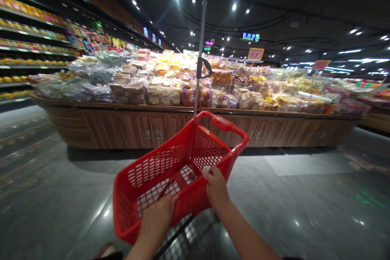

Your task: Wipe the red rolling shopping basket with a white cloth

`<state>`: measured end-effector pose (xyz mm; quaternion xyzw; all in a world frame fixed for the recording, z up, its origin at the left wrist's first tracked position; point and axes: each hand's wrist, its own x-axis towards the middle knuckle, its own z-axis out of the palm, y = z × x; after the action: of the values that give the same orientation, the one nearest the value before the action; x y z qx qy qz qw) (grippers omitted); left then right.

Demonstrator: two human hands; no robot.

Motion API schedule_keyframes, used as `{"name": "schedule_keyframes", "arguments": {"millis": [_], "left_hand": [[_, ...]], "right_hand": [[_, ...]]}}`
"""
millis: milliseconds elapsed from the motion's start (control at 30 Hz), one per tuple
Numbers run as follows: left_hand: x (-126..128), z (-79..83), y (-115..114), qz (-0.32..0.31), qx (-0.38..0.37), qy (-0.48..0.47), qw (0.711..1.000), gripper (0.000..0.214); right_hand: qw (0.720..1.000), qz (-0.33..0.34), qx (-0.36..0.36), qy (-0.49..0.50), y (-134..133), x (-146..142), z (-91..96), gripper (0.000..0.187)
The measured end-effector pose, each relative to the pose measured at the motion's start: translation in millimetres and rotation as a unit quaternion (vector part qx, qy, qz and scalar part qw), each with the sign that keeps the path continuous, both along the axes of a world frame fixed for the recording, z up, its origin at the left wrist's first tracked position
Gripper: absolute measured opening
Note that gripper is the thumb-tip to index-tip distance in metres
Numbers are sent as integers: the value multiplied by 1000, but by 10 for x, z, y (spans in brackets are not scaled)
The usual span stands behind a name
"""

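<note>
A red plastic shopping basket (143, 172) with latticed walls is held up in front of me, tilted, and nothing shows inside it. My left hand (158, 216) grips its near rim, fingers curled over the edge. My right hand (215, 187) holds the right-hand rim, fingers closed on the plastic. The basket's red handle (227, 125) sits at its far end.
A long wooden display island (128, 126) stands ahead, piled with packaged bread and snacks (170, 85). A thin metal pole (200, 48) rises from its middle. Stocked shelves (27, 44) line the left wall. Glossy grey floor (304, 203) lies between me and the island.
</note>
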<state>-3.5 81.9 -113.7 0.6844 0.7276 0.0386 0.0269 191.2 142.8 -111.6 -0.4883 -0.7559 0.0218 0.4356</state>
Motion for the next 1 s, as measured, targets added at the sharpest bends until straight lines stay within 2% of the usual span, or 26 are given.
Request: {"name": "schedule_keyframes", "arguments": {"millis": [67,133,267,333,400,533,600,667,733,800,867,933,1000], "left_hand": [[-27,-25,7,-5,4,1,1000,45],[-68,-37,13,-8,13,6,1000,44],[-145,-15,27,-11,12,14,1000,44],[-160,3,36,-15,10,14,1000,44],[-161,18,41,-18,15,12,1000,44],[-184,28,44,-12,17,-3,1000,45],[-239,17,49,-13,15,-1,1000,45],[-325,-4,60,-18,15,9,1000,46],[-425,-28,75,-23,16,17,999,47],[-518,-46,91,-29,20,20,999,48],[-592,-54,106,-36,24,20,999,49],[-649,-55,117,-43,32,16,998,50],[-697,-52,120,-47,39,10,998,49]], "right_hand": [[999,40,-15,-20,-78,-143,-26,33],[998,41,-22,-41,-66,-105,9,30],[998,-37,-6,-42,166,316,202,31],[996,-83,4,-40,244,434,252,31],[995,-86,8,-58,229,377,224,33],[995,1,9,-102,60,5,74,34],[993,6,5,-121,31,-43,87,30],[991,-15,4,-133,78,115,203,27],[990,-49,6,-131,183,437,395,28],[985,-112,10,-132,295,787,589,28],[977,-161,27,-135,355,1001,709,29],[974,-171,38,-146,336,986,713,32],[975,-145,39,-162,250,787,623,33]]}}
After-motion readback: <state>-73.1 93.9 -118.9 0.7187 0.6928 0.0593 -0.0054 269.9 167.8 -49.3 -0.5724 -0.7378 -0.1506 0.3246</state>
